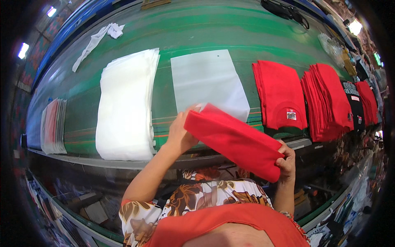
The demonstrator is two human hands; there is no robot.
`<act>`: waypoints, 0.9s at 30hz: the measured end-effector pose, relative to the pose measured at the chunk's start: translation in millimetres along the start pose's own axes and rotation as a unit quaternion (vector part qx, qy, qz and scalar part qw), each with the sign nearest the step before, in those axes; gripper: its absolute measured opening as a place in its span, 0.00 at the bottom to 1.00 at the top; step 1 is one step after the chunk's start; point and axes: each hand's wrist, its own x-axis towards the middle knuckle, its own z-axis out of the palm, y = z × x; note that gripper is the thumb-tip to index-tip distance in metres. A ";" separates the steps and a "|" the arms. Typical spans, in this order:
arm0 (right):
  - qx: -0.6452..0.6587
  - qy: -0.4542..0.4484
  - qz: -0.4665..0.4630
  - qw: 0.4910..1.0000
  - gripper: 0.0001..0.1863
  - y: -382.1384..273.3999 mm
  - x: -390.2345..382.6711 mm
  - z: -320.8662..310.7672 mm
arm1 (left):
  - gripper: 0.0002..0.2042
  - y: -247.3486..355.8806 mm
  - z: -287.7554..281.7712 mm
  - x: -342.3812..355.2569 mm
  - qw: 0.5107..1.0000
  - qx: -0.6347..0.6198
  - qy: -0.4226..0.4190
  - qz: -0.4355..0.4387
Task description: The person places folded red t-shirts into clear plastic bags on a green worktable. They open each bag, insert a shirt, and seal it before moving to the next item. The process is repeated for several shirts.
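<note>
A folded red shirt (236,142) is held up between my two hands, tilted, over the table's near edge. My left hand (182,131) grips its upper left end, fingers partly hidden behind the cloth. At the lower right end, my right hand (286,162) is closed on the fabric with the thumb in front. Behind the shirt a translucent plastic bag (207,80) lies flat on the green table, its near edge partly covered by the shirt. To its left is a tall stack of white plastic bags (125,107).
Folded red shirts lie in a near stack (277,90) and a farther stack (327,99) at the right, beside a black shirt (353,103). Bagged garments (54,125) stand in a row at far left. White scraps (96,43) and a dark cable bundle (286,11) lie farther back.
</note>
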 end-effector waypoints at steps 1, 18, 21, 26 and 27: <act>-0.026 0.005 -0.003 1.000 0.21 -8.5 -1.0 -0.5 | 0.28 -0.9 -2.4 -0.4 1.000 -0.010 0.010 0.011; -0.396 0.012 -0.171 0.902 0.13 -40.3 6.0 17.7 | 0.35 55.2 -22.4 20.6 0.977 0.173 -0.047 0.118; -0.417 -0.039 -0.218 0.882 0.14 -28.3 20.8 41.0 | 0.33 60.9 -7.0 26.9 0.972 0.198 -0.047 0.116; -0.400 -0.011 -0.254 0.881 0.16 7.3 56.7 73.4 | 0.33 75.5 5.4 26.3 0.970 0.138 -0.025 0.196; -0.394 -0.003 -0.259 0.882 0.17 15.2 66.5 79.5 | 0.33 79.6 3.9 23.7 0.968 0.126 -0.028 0.216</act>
